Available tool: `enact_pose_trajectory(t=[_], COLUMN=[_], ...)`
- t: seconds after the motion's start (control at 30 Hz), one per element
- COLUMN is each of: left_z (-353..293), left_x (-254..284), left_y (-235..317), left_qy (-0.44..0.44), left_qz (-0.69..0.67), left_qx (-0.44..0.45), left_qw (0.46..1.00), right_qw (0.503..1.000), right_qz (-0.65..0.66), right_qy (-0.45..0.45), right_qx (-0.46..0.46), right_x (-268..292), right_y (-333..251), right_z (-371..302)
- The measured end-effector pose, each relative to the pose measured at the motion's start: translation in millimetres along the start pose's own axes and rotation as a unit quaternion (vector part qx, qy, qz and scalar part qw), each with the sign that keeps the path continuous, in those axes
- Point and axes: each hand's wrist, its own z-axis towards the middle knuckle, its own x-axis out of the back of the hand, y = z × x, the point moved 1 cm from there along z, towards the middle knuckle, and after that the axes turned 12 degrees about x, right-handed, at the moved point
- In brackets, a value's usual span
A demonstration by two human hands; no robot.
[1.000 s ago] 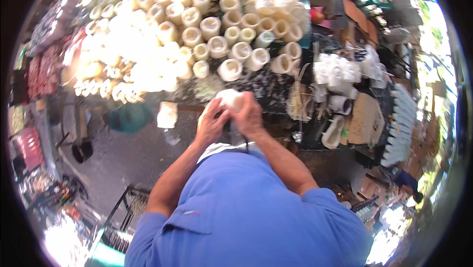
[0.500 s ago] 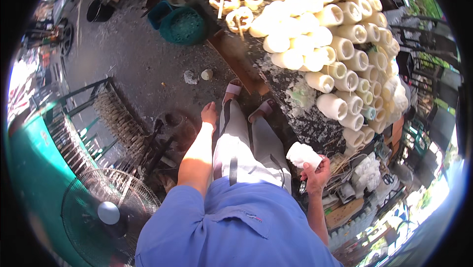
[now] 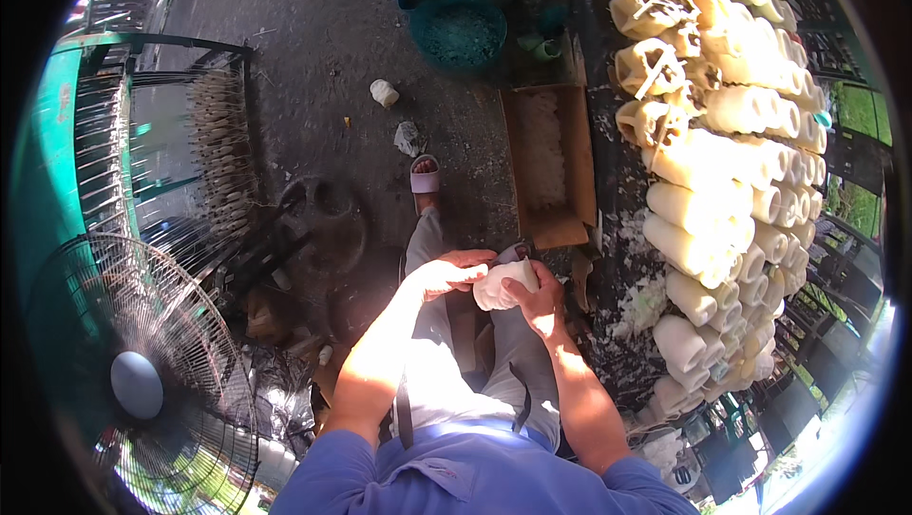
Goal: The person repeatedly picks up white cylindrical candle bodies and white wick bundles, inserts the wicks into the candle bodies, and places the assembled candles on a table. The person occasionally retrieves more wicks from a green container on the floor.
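Observation:
In front of my lap, both hands are on a stubby white wax-like cylinder [image 3: 496,293] with a rounded, uneven surface. My right hand [image 3: 541,304] grips its right side, thumb laid across the front. From the left, my left hand [image 3: 445,275] reaches its other end, with the fingers and thumb closed against it. The far side of the cylinder and some fingertips are hidden. To my right stands a large stack of similar cream-coloured cylinders [image 3: 686,296], many with hollow ends, lit brightly by the sun.
A brown cardboard box [image 3: 581,163] with white flakes lies ahead, beyond it a teal basin [image 3: 425,40]. A white lump [image 3: 384,92] and a crumpled piece [image 3: 407,138] are on the floor. At left are a fan [image 3: 138,385] and a green-framed rack [image 3: 176,40].
My right hand has brought the white cylinder from my right side to in front of me. My left hand has come up onto it. The view has turned and the cardboard box now shows.

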Motion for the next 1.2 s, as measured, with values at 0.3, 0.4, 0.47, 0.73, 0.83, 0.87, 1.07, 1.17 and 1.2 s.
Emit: enact_pose_trajectory(t=[0.3, 0.4, 0.47, 0.73, 0.83, 0.87, 1.07, 1.17, 1.2], left_z=[177.8, 241.6, 275.7, 346.6, 363.6, 368.2, 382.2, 353.9, 337.6], left_x=[409.2, 494.1, 517.5, 547.2, 576.7, 585.2, 575.3, 544.9, 531.6], left_y=[65.1, 114.2, 154.3, 234.9, 225.4, 225.2, 218.0, 211.8, 210.0], left_qy=[0.614, 0.594, 0.544, 0.573, 0.568, 0.564, 0.607, 0.572, 0.502], left_qz=[0.253, 0.084, -0.106, 0.054, 0.011, -0.013, 0.041, 0.018, -0.099], left_qx=[-0.014, -0.01, -0.009, -0.005, -0.086, -0.117, -0.072, -0.118, -0.134], left_qw=[0.748, 0.8, 0.832, 0.818, 0.818, 0.818, 0.79, 0.812, 0.849], right_qw=[0.916, 0.916, 0.91, 0.918, 0.922, 0.932, 0.895, 0.904, 0.917], right_qz=[0.249, 0.216, 0.195, 0.191, 0.218, 0.206, 0.337, 0.349, 0.331], right_qy=[0.071, 0.05, 0.039, 0.045, 0.009, -0.016, -0.043, -0.032, -0.034], right_qx=[-0.306, -0.335, -0.365, -0.344, -0.32, -0.298, -0.288, -0.246, -0.222], right_x=[-76.0, -99.3, -108.2, -133.8, -150.3, -152.7, -145.6, -136.7, -134.9], right_y=[157.3, 195.9, 211.2, 215.3, 205.3, 203.1, 193.2, 178.0, 165.6], right_z=[39.5, 51.9, 57.4, 65.3, 66.2, 69.8, 106.5, 137.9, 148.5])
